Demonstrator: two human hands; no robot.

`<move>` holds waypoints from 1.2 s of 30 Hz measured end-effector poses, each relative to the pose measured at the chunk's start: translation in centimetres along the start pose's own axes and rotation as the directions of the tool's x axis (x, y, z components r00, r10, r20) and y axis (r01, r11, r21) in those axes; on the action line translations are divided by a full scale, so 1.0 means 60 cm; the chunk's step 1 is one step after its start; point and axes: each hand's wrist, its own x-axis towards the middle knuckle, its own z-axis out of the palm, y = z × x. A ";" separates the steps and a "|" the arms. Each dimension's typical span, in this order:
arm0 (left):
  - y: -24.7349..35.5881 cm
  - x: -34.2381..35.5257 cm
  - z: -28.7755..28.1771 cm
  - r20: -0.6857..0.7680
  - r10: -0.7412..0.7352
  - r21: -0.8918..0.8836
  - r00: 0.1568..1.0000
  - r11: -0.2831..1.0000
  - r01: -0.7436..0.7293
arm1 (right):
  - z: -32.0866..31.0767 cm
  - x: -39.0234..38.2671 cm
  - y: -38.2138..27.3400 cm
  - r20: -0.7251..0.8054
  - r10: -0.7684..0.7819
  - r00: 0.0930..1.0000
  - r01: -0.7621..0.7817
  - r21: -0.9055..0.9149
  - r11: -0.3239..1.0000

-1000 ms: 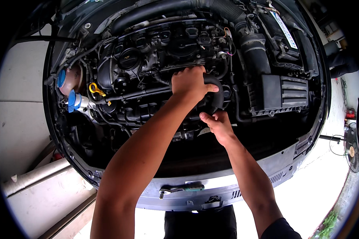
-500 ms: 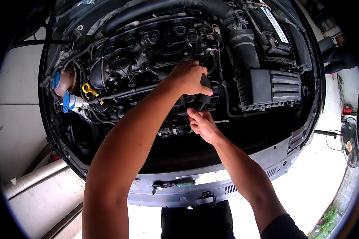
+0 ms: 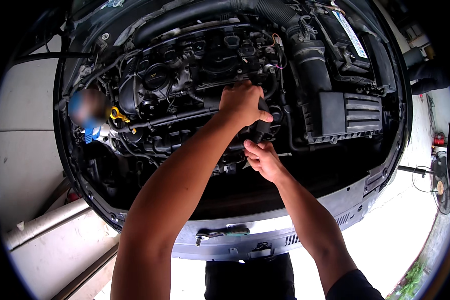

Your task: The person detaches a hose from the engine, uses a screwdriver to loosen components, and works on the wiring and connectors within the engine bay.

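Note:
Inside the open engine bay, my left hand is closed around a thick black hose at the front right of the engine. Its thumb lies across the hose, while the other fingers are partly hidden behind it. Just below, my right hand is closed, with curled fingers and its thumb beside the lower end of the hose. What sits inside that grip is hidden. On the front crossmember lies a ratchet wrench with a socket, apart from both hands.
Right of my hands stands a ribbed black airbox, with the battery behind it. A yellow dipstick handle and a blue cap are at the left. A fan stands outside the car at the right.
The whole view has shifted slightly, so the car appears a little farther right. Both hands stay at the same hose, with hardly any movement against the engine.

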 end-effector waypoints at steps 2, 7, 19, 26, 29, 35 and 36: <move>0.011 -0.005 0.013 -0.195 0.175 -0.013 0.965 0.983 -0.181 | -0.002 -0.009 0.001 -0.125 -0.140 0.982 0.122 -0.139 0.983; 0.077 -0.003 -0.035 -0.333 0.372 0.064 0.866 0.925 -0.373 | -0.010 -0.020 -0.012 -0.143 -0.389 0.910 0.349 -0.239 0.906; -0.012 -0.531 -0.134 -0.403 -0.572 -0.650 0.714 0.729 0.217 | 0.059 -0.232 0.027 0.266 -0.501 0.824 0.535 -0.658 0.530; 0.019 -0.836 -0.008 0.058 -0.929 -0.965 0.367 -0.146 -0.217 | 0.229 -0.396 0.200 0.421 0.036 0.906 0.284 -0.670 0.686; 0.014 -0.950 0.043 0.118 -0.938 -0.878 0.327 -0.252 -0.406 | 0.326 -0.435 0.272 0.440 0.156 0.884 0.178 -0.626 0.759; -0.044 -1.274 0.098 0.100 -0.977 -0.902 0.190 -0.170 -0.396 | 0.569 -0.497 0.450 0.515 0.516 0.685 0.228 -0.824 0.519; -0.063 -1.325 0.116 0.116 -0.971 -0.885 0.210 -0.197 -0.421 | 0.614 -0.510 0.488 0.455 0.571 0.683 0.185 -0.864 0.468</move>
